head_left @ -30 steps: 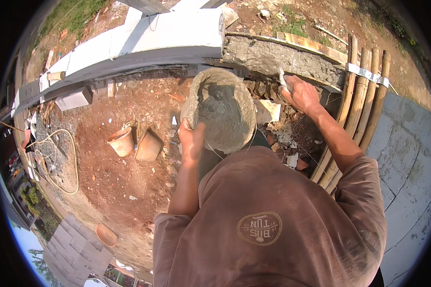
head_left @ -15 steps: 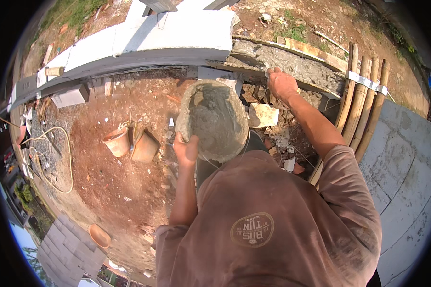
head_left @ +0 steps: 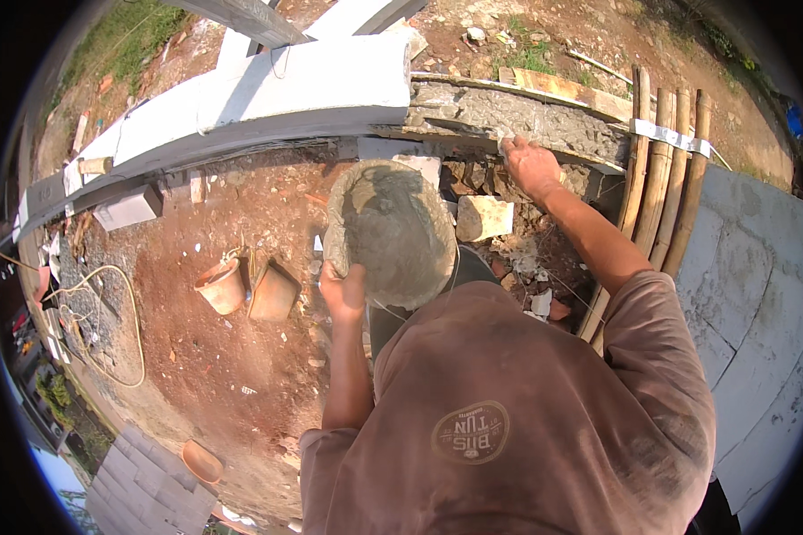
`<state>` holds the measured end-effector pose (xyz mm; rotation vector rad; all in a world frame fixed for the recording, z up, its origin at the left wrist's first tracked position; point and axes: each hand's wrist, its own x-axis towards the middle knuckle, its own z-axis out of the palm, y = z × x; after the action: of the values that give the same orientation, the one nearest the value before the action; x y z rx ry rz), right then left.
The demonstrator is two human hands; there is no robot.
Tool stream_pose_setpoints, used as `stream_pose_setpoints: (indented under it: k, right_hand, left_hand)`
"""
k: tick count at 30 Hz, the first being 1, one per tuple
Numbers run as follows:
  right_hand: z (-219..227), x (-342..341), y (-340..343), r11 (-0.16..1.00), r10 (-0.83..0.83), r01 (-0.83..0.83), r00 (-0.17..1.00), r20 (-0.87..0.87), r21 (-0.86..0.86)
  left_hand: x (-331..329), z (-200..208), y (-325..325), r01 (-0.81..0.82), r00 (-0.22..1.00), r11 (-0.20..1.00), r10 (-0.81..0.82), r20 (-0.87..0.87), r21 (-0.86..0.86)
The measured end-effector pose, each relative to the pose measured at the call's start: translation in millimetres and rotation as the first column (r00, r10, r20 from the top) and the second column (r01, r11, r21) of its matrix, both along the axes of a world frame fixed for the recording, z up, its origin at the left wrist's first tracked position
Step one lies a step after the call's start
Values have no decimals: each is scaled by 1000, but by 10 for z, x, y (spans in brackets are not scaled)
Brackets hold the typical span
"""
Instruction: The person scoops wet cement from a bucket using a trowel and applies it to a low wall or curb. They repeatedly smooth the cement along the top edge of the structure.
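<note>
My left hand (head_left: 343,291) grips the near-left rim of a mortar-crusted bucket (head_left: 335,234), thumb over the edge. Wet grey mortar (head_left: 393,236) lies inside it, and a thin wire handle hangs at its near side. At arm's length, my right hand (head_left: 533,168) is closed at the near edge of a board-sided trough (head_left: 589,159). Something pale shows at its fingertips, too small to name. Rough wet mortar (head_left: 509,116) fills the trough, which continues from the end of a white block beam (head_left: 321,80).
Several bamboo poles (head_left: 660,169), bound with a pale strip, stand at the right beside grey slabs (head_left: 740,267). A pale block (head_left: 484,218) and rubble lie below the trough. Two dirty buckets (head_left: 221,287) and a coiled hose (head_left: 138,330) are on the soil at left.
My right hand has shifted a little to the right along the trough's near edge. The left hand still grips the bucket's rim. The whole view has shifted slightly.
</note>
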<state>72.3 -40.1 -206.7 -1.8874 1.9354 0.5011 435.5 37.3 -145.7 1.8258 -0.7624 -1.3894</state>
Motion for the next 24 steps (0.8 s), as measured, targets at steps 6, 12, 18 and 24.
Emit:
stream_pose_setpoints:
  k: [6, 12, 18, 24]
  right_hand:
    - [713, -209, 319, 994, -108, 107, 983, 151, 11]
    - [836, 26, 445, 974, 198, -217, 953, 228, 63]
    - [254, 732, 508, 883, 463, -469, 871, 165, -3]
    - [664, 321, 522, 958, 278, -288, 927, 253, 1]
  left_hand:
    - [-95, -3, -36, 26, 1000, 1000, -26, 7, -1]
    - [-499, 400, -374, 335, 846, 919, -390, 363, 206]
    - [-757, 509, -626, 585, 747, 811, -542, 386, 5]
    - [-930, 812, -749, 644, 687, 765, -584, 433, 12]
